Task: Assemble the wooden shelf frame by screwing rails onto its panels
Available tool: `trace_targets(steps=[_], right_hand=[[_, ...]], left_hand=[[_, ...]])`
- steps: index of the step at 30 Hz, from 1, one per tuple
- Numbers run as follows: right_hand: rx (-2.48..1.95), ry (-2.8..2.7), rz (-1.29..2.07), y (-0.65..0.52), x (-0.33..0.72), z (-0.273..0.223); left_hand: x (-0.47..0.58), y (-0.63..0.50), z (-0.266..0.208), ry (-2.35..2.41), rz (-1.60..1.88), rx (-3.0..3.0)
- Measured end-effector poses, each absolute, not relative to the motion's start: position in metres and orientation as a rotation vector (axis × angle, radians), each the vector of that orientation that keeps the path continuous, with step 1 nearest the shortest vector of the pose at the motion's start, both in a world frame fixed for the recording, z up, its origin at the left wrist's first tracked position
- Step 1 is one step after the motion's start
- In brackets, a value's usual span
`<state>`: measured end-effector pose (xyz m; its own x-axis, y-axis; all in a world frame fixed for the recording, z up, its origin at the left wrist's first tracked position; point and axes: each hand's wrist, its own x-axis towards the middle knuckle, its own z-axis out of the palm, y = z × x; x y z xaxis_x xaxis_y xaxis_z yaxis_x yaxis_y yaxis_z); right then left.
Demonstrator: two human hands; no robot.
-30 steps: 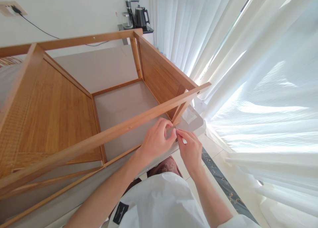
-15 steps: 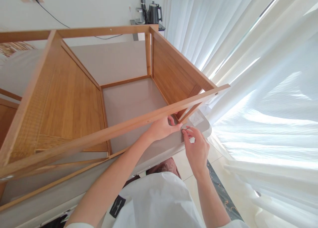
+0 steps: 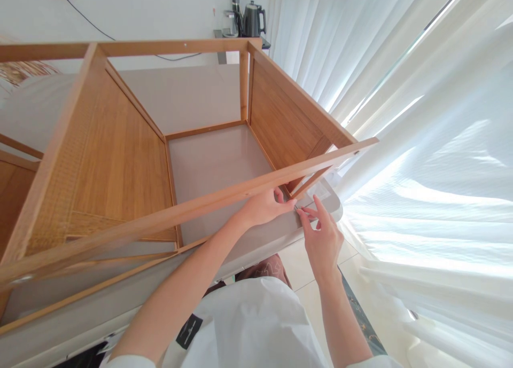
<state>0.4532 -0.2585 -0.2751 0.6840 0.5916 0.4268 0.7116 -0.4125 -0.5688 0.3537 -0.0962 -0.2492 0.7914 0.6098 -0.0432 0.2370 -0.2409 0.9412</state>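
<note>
A wooden shelf frame [image 3: 256, 184] with slatted side panels lies on a pale grey padded surface [image 3: 216, 159]. My left hand [image 3: 266, 206] reaches under its raised front rail and is closed at the lower right corner, thumb at the wood's end; part of the fingers is hidden by the rail. Right beside it, my right hand [image 3: 324, 237] pinches a thin, dark bent tool [image 3: 306, 206], which looks like a hex key. Its tip meets the corner by my left thumb. Any screw there is too small to make out.
White curtains [image 3: 433, 159] hang close on the right. At the back, a dark kettle [image 3: 253, 20] stands on a small counter beside a glass jug [image 3: 231, 23]. A black cable [image 3: 90, 26] runs along the wall. Tiled floor [image 3: 306, 298] shows below.
My right hand has turned slightly and its index finger has lifted away, while thumb and other fingers stay at the tool. My left hand keeps its place at the corner. The view shifted slightly.
</note>
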Motion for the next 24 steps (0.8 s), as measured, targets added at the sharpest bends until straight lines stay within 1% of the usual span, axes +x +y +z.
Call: trace_targets(steps=[3, 10, 14, 24], right_hand=[[-2.135, -1.033, -0.268, -0.258, 0.456, -0.276], [-2.172, -1.040, -0.220, -0.259, 0.463, -0.278], [-2.205, -1.072, -0.278, -0.261, 0.466, -0.280], [-2.374, -1.140, -0.335, -0.266, 0.461, -0.279]], left_hand=[[0.354, -0.096, -0.250, 0.646, 0.397, 1.804], [0.354, -0.096, -0.250, 0.647, 0.417, 1.834], [0.354, -0.096, -0.251, 0.658, 0.407, 1.846], [0.354, -0.096, -0.252, 0.659, 0.415, 1.857]])
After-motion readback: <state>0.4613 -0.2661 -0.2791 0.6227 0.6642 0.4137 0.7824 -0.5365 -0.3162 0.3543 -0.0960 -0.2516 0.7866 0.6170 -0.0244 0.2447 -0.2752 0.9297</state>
